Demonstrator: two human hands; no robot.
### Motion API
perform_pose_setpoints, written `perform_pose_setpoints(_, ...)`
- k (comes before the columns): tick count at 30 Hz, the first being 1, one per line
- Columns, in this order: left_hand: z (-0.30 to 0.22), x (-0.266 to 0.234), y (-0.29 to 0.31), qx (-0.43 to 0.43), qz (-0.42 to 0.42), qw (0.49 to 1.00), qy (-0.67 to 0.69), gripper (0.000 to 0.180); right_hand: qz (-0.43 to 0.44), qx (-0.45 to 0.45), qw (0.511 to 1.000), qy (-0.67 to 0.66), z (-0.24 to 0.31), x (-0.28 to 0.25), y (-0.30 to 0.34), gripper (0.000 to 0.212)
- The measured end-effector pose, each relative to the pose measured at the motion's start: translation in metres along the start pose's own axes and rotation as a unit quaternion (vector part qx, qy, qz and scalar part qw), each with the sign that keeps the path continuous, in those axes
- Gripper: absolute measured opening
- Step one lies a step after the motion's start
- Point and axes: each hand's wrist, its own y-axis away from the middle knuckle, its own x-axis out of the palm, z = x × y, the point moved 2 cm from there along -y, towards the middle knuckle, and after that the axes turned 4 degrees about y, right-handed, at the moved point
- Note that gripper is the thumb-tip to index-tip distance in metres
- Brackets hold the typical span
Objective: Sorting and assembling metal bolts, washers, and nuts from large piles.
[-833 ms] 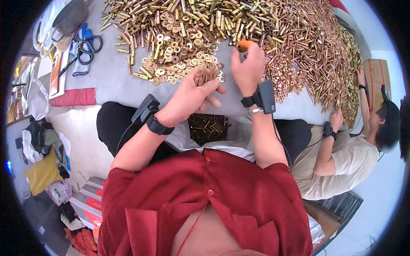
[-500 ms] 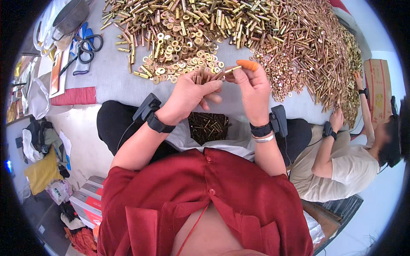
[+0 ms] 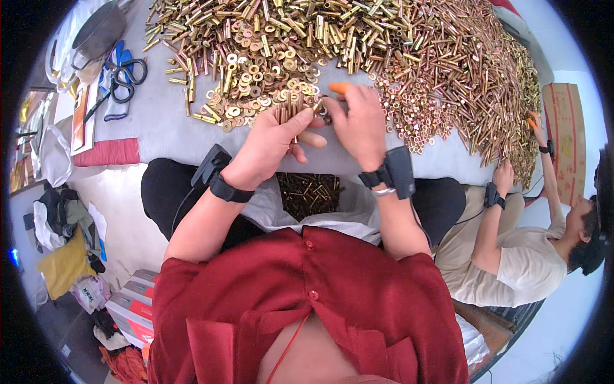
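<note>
I have the left hand (image 3: 272,141) closed around a small bundle of thin, brass-coloured metal tubes (image 3: 291,110), their ends poking up between thumb and fingers. The right hand (image 3: 359,128), an orange finger cover (image 3: 339,88) on one finger, is just beside it, thumb and fingertips pointing toward the bundle; from here I cannot tell whether those fingertips grip anything, or whether the two hands touch.

Both are above the near part of the grey-covered tabletop (image 3: 153,131). Just beyond the left one I see flat, round, gold-toned metal washers (image 3: 259,89) in a loose heap; past the right one lie small, ring-shaped, coppery metal nuts (image 3: 412,121). Behind them a broad pile of golden metal tubes (image 3: 358,38) stretches to the right.

Below the hands, between the knees, I make out a dark, open container (image 3: 310,195) of brassy pieces with white plastic sheeting (image 3: 272,208) around it. To my left lie black-handled scissors (image 3: 131,77); at right a co-worker in a pale shirt (image 3: 531,262) reaches to the pile's edge.
</note>
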Motion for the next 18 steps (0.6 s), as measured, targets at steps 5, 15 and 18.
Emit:
perform_pose_setpoints(5,0.001,-0.001,0.000,0.018,-0.018,1.000,-0.006,0.023,-0.042,-0.071,0.994,0.065,0.001,0.007,0.000,0.014)
perform_pose_setpoints(15,0.006,0.010,0.003,-0.004,0.002,0.998,-0.070,0.020,-0.018,0.114,0.950,-0.289,0.018,-0.006,0.036,0.009)
perform_pose_setpoints(18,0.008,0.010,0.003,-0.020,0.017,0.999,-0.045,0.020,-0.047,0.087,0.971,-0.220,0.018,-0.007,0.045,0.009)
